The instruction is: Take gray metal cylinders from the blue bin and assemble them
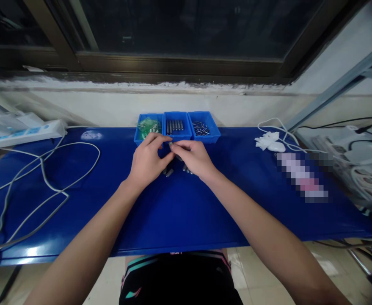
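My left hand (pixel 147 160) and my right hand (pixel 194 157) meet over the blue table top (pixel 179 212), just in front of three blue bins. Both pinch a small grey metal part (pixel 171 145) between their fingertips. A few small dark metal cylinders (pixel 169 172) lie on the table under the hands. The left bin (pixel 148 126) holds green pieces, the middle bin (pixel 177 125) a row of grey cylinders, the right bin (pixel 202 127) loose small metal parts.
White cables (pixel 46 178) loop over the table's left side, running to a power strip (pixel 27 132). A white cloth or glove (pixel 270 141) with a cord lies at the right, next to a blurred patch. Wall and window stand behind.
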{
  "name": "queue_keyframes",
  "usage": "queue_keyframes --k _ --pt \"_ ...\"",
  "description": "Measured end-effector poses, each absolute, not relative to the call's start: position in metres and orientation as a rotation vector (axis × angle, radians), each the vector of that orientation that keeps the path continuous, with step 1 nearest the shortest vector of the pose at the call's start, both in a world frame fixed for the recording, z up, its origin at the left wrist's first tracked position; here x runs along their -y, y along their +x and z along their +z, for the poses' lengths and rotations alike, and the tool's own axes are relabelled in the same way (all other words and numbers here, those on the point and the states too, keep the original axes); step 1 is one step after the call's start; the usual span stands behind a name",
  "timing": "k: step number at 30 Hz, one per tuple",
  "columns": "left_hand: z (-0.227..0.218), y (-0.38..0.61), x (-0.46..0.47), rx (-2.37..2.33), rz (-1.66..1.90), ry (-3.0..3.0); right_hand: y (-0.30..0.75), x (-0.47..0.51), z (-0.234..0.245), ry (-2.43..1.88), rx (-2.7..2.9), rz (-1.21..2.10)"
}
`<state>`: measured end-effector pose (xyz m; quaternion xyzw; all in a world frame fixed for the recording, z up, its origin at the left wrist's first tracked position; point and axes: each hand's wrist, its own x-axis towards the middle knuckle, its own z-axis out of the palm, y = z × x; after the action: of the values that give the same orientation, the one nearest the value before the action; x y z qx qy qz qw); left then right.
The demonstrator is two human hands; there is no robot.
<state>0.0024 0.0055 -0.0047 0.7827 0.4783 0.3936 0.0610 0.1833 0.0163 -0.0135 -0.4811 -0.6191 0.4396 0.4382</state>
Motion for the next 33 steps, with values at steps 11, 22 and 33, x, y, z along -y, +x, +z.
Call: queue_keyframes --k 11,22,33 --pt "-0.005 0.000 -0.006 -1.302 1.203 2.464 0.190 -0.011 0.003 -1.143 1.476 1.248" --pt "0.000 -0.002 -0.006 -1.338 1.149 2.431 0.208 -0.056 0.032 -1.218 1.601 0.772" --pt "-0.006 -0.001 -0.007 -1.187 0.989 2.467 0.185 -0.128 0.065 -1.823 2.311 0.191"
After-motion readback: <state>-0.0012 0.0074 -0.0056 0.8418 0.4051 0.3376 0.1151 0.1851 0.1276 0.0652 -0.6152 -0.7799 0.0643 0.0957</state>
